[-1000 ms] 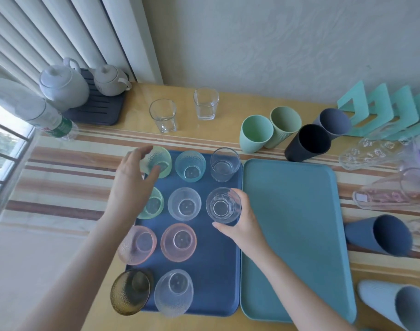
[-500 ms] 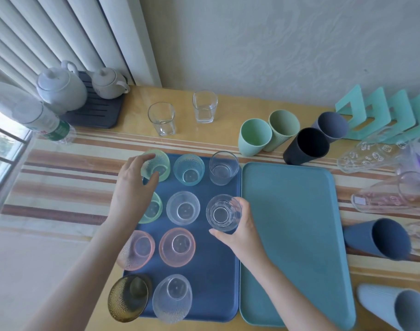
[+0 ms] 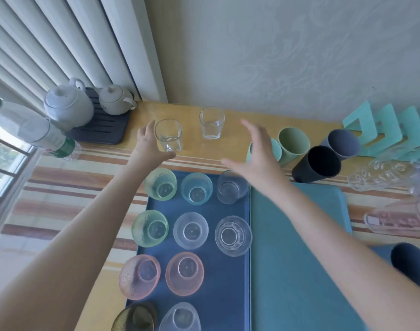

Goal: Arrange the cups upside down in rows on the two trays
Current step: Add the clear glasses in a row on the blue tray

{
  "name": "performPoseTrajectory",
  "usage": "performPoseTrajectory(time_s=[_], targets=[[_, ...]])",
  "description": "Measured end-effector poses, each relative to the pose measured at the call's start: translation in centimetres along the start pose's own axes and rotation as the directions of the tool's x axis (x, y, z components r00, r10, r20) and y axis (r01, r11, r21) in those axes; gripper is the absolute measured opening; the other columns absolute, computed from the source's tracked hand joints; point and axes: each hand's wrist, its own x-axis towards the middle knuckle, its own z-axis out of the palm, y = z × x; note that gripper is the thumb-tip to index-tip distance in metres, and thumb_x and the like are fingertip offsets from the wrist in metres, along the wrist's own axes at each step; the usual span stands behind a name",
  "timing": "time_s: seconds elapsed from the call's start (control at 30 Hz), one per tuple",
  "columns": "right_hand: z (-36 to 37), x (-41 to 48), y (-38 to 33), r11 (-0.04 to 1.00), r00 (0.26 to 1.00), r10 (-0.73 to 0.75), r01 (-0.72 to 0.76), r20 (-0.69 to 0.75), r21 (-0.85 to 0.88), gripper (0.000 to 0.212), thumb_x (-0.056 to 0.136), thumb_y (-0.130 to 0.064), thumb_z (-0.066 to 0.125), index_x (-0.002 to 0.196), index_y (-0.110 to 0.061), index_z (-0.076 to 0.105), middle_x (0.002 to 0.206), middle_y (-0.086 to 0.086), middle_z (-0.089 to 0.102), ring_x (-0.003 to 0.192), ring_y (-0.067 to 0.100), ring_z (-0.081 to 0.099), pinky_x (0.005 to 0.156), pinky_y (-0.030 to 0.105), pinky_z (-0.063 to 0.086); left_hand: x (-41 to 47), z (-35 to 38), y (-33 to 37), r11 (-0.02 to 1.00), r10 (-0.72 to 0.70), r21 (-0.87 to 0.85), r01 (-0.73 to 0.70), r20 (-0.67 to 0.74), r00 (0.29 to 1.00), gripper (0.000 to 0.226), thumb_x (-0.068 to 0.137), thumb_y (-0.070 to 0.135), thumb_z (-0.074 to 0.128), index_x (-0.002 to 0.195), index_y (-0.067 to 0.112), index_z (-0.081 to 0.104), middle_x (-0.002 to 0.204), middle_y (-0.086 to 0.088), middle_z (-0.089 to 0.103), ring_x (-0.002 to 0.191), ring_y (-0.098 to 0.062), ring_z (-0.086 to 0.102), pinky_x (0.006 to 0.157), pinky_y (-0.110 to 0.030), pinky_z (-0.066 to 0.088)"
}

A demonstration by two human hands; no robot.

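Observation:
The dark blue tray (image 3: pixel 225 278) carries several upturned glass cups in rows, among them a clear faceted one (image 3: pixel 233 236). Beside it on the right lies the teal tray (image 3: pixel 297 259), bare. Two clear upright glasses stand at the back of the table: the left glass (image 3: pixel 169 135) and the right glass (image 3: pixel 212 123). My left hand (image 3: pixel 149 145) is spread around the left glass, thumb under its base, fingers at its left side. My right hand (image 3: pixel 256 151) hovers open with fingers spread, to the right of the right glass and apart from it.
Plastic cups lie on their sides behind the teal tray: mint (image 3: pixel 276 149), sage green (image 3: pixel 292 143), black (image 3: pixel 316 164), grey-blue (image 3: pixel 342 143), and a navy one (image 3: pixel 409 263) at right. Two teapots (image 3: pixel 68 105) on a dark mat, a water bottle (image 3: pixel 32 130), teal stands (image 3: pixel 390 127) and clear glassware (image 3: pixel 383 175) line the edges.
Both hands left the cups on the blue tray and reached forward to the back of the table. The left hand now sits at the left clear glass; the view tilted up.

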Motion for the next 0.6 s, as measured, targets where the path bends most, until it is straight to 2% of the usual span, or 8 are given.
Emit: performPoseTrajectory(time_s=[0.13, 0.23, 0.3, 0.37, 0.47, 0.53, 0.6], targets=[[2.7, 10.6, -0.1, 0.979, 0.983, 0.156, -0.142, 0.093, -0.145, 0.100, 0.073, -0.027, 0.077, 0.145, -0.002, 0.011, 0.151, 0.014, 0.016, 0.139, 0.027, 0.019, 0.111, 0.031, 0.018, 2.5, 0.9, 1.1, 0.999, -0.040, -0.036, 0.041, 0.037, 0.999, 0.111, 0.069, 0.025, 0.079, 0.148, 0.014, 0.002, 0.152, -0.016, 0.010, 0.135, -0.029, 0.027, 0.106, -0.039, 0.028], [5.2, 15.0, 0.6, 0.937, 0.949, 0.268, -0.218, 0.165, -0.272, 0.114, 0.070, -0.030, 0.079, 0.146, -0.002, -0.001, 0.155, 0.014, 0.005, 0.142, 0.030, 0.014, 0.114, 0.035, 0.019, 4.1, 1.7, 1.3, 0.997, -0.056, -0.051, 0.057, 0.029, 0.998, 0.112, 0.067, 0.028, 0.080, 0.147, 0.014, 0.003, 0.150, -0.016, 0.014, 0.134, -0.029, 0.027, 0.106, -0.040, 0.030], [6.4, 16.5, 1.4, 0.917, 0.923, 0.304, -0.217, 0.233, -0.336, 0.118, 0.068, -0.022, 0.081, 0.146, -0.005, -0.006, 0.157, 0.012, -0.001, 0.143, 0.030, 0.012, 0.114, 0.036, 0.021, 5.2, 2.1, 1.2, 0.999, -0.041, -0.024, 0.042, 0.029, 0.999, 0.109, 0.067, 0.024, 0.081, 0.147, 0.014, 0.008, 0.150, -0.016, 0.016, 0.133, -0.031, 0.030, 0.104, -0.042, 0.033], [7.3, 17.2, 2.5, 0.893, 0.920, 0.295, -0.169, 0.258, -0.418, 0.107, 0.069, -0.011, 0.078, 0.146, -0.007, 0.005, 0.154, 0.012, 0.009, 0.139, 0.033, 0.022, 0.108, 0.036, 0.032, 6.2, 2.3, 0.7, 1.000, -0.002, 0.007, 0.002, 0.029, 1.000, 0.099, 0.065, 0.016, 0.080, 0.144, 0.015, 0.020, 0.144, -0.016, 0.024, 0.126, -0.033, 0.038, 0.098, -0.041, 0.038], [7.6, 17.0, 3.9, 0.891, 0.952, 0.221, -0.109, 0.212, -0.440, 0.078, 0.073, 0.006, 0.065, 0.138, -0.011, 0.026, 0.138, 0.011, 0.029, 0.115, 0.034, 0.048, 0.084, 0.038, 0.048, 6.9, 2.5, -0.4, 0.998, 0.055, -0.014, -0.055, -0.007, 0.998, 0.082, 0.063, 0.011, 0.078, 0.133, 0.015, 0.036, 0.133, -0.014, 0.037, 0.116, -0.028, 0.046, 0.087, -0.034, 0.042], [7.5, 16.6, 4.3, 0.909, 0.963, 0.186, -0.093, 0.194, -0.406, 0.073, 0.071, 0.010, 0.063, 0.134, -0.013, 0.031, 0.132, 0.011, 0.033, 0.104, 0.032, 0.054, 0.076, 0.040, 0.052, 6.6, 2.7, -0.7, 0.997, 0.076, -0.028, -0.077, -0.038, 0.996, 0.077, 0.063, 0.012, 0.078, 0.130, 0.015, 0.039, 0.129, -0.013, 0.040, 0.114, -0.025, 0.048, 0.083, -0.030, 0.041], [7.2, 16.3, 4.2, 0.918, 0.968, 0.178, -0.099, 0.175, -0.383, 0.074, 0.069, 0.006, 0.068, 0.132, -0.013, 0.033, 0.130, 0.010, 0.033, 0.100, 0.031, 0.056, 0.076, 0.041, 0.053, 6.2, 2.5, -0.5, 0.995, 0.079, -0.055, -0.084, -0.090, 0.993, 0.075, 0.063, 0.013, 0.078, 0.128, 0.014, 0.041, 0.127, -0.013, 0.042, 0.113, -0.024, 0.049, 0.081, -0.028, 0.040]])
